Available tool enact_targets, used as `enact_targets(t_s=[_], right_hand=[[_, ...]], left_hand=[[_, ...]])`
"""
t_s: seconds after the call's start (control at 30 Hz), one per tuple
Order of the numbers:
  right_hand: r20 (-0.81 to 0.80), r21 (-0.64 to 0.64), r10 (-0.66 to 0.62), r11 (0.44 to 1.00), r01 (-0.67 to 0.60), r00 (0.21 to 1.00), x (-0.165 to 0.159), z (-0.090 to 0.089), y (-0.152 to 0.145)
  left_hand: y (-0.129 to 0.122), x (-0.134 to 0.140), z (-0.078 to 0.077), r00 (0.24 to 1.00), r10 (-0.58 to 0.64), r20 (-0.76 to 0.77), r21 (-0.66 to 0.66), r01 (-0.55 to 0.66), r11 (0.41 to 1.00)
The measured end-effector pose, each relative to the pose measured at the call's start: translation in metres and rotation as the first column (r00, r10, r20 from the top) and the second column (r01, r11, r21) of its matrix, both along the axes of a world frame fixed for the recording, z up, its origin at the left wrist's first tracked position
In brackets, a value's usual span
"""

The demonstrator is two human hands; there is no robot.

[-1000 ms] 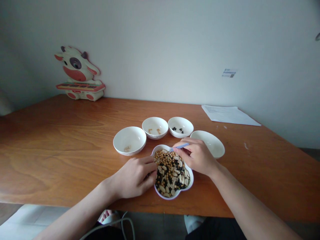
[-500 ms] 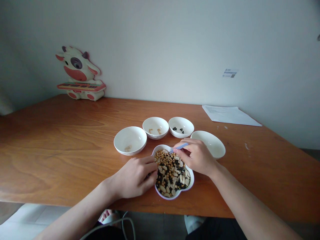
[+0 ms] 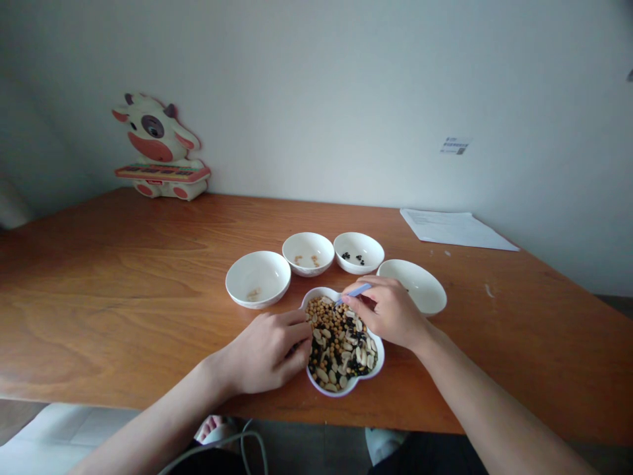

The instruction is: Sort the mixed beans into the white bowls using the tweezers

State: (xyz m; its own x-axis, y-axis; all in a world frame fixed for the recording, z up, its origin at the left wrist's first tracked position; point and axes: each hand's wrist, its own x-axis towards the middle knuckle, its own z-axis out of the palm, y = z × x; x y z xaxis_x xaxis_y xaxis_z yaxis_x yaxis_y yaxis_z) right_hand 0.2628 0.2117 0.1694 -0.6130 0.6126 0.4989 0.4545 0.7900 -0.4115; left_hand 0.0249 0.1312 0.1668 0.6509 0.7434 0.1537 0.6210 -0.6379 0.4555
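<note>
Both forearms are bare and reach inward from the lower corners of the view. The left forearm point(image 3: 163, 419) slants up to the left wrist point(image 3: 215, 375), which looks nearly straight. The left hand point(image 3: 271, 353) is back-up, its fingers bent and pointing inward, the fingertips hidden; the left thumb point(image 3: 295, 361) lies below them. The right forearm point(image 3: 484, 406) angles in to the right wrist point(image 3: 422, 331). The right hand point(image 3: 383, 307) sits farther forward, fingers curled, with the right thumb point(image 3: 360, 309) in a pinch. The hands are apart.
</note>
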Motion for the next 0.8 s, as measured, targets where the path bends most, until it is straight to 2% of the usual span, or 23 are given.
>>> enact_targets(t_s=[0.8], right_hand=[[-0.011, -0.038, -0.011, 0.999, 0.010, 1.000, -0.0003, 0.0004, -0.0010]], left_hand=[[-0.0015, -0.0006, -0.0016, 1.000, 0.007, -0.015, -0.020, -0.008, 1.000]])
